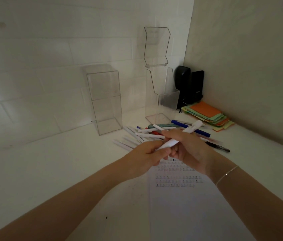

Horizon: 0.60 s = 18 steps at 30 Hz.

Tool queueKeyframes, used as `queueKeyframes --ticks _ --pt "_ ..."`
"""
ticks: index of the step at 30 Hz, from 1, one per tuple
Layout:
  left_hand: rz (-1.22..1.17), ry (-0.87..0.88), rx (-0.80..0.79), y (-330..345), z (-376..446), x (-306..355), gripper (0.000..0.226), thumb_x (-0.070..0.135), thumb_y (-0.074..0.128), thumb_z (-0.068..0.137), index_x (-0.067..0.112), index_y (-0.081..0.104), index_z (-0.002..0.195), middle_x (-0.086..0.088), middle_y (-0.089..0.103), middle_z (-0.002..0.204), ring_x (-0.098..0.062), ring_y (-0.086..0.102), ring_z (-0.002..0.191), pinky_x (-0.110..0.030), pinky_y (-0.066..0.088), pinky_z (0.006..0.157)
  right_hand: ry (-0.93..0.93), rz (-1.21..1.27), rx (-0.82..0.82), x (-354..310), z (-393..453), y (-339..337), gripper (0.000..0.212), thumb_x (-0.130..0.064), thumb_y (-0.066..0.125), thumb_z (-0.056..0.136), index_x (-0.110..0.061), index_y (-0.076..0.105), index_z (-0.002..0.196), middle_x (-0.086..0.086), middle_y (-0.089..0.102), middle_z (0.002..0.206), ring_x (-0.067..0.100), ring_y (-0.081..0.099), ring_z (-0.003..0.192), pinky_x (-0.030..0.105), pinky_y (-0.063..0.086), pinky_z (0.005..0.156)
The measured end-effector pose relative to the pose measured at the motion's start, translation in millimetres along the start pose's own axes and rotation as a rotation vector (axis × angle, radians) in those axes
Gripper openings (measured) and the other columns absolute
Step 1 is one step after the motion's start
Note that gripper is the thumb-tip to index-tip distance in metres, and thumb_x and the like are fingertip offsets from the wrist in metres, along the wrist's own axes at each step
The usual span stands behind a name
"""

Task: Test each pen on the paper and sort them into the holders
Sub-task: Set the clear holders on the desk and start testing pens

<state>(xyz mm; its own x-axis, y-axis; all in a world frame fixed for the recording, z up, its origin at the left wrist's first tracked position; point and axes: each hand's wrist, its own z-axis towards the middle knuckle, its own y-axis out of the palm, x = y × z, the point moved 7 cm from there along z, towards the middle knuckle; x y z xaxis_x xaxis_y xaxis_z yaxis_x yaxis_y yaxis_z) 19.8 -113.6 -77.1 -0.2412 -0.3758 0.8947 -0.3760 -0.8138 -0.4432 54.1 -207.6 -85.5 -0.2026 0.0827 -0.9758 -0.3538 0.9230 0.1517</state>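
Held above the sheet: a white plastic pen (180, 136), gripped by both hands at once. Right hand (187, 150) curled round the middle of the barrel, palm turned up, thin silver bracelet (226, 174) at the wrist. Left hand (147, 155) pinched on the lower end of the same pen, fingers closed over it, tip hidden inside. Pen tilted, upper end pointing away and to the right of the grip. Directly below the grip, a white sheet of paper (189, 214) with rows of small test marks. Just beyond the grip, a loose pile of mostly white pens (137, 136), with blue, red and black ones among them. Farther back, a clear acrylic box holder (105, 101) to the left and a tall clear tiered holder (159, 84) behind. Right of the grip, a stack of coloured paper notes (208, 113) and two black upright blocks (189, 86) in the corner. White desk surface (50, 171) beneath, white tiled wall (41, 66) behind
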Motion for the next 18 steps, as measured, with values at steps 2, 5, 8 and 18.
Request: queueKeyframes --ticks 2,5,8,18 --pt "-0.101 -0.029 -0.036 2.7 -1.2 -2.2 0.021 0.020 0.040 0.099 0.022 0.054 0.083 0.019 0.048 0.044 0.001 0.036 0.036 -0.007 0.028 0.039 -0.017 -0.009 -0.026 -2.9 -1.9 1.2 0.020 -0.017 0.060 0.086 0.004 0.061 0.087 0.018 0.060 0.072 0.022 0.052 0.058 0.025 0.044 0.053" --pt "-0.206 -0.087 -0.086 6.7 -3.8 -13.8 0.020 0.029 0.044 0.097 0.017 0.059 0.092 0.012 0.039 0.046 -0.002 0.027 0.038 -0.014 0.026 0.037 -0.043 -0.084 -0.055 -7.9 -6.1 2.2 0.022 -0.017 0.059 0.088 0.002 0.061 0.078 0.016 0.061 0.066 0.022 0.053 0.055 0.024 0.045 0.049" --pt "0.036 -0.080 0.017 -2.1 -3.6 -21.8 0.023 0.040 0.047 0.093 0.021 0.058 0.100 0.015 0.053 0.058 -0.003 0.045 0.048 -0.016 0.039 0.048 -0.059 -0.082 0.007 -10.0 -10.5 -5.1 0.028 -0.023 0.058 0.090 0.003 0.065 0.083 0.020 0.067 0.075 0.023 0.062 0.060 0.027 0.052 0.054" --pt "0.803 -0.007 -0.158 6.5 -32.4 -39.4 0.062 0.077 0.058 0.062 0.050 0.048 0.117 0.024 0.049 0.055 0.006 0.045 0.060 -0.013 0.030 0.065 -0.029 -0.079 0.319 19.3 -43.4 -19.0 0.009 -0.003 0.068 0.080 -0.003 0.060 0.083 0.018 0.068 0.078 0.024 0.066 0.064 0.029 0.056 0.057"
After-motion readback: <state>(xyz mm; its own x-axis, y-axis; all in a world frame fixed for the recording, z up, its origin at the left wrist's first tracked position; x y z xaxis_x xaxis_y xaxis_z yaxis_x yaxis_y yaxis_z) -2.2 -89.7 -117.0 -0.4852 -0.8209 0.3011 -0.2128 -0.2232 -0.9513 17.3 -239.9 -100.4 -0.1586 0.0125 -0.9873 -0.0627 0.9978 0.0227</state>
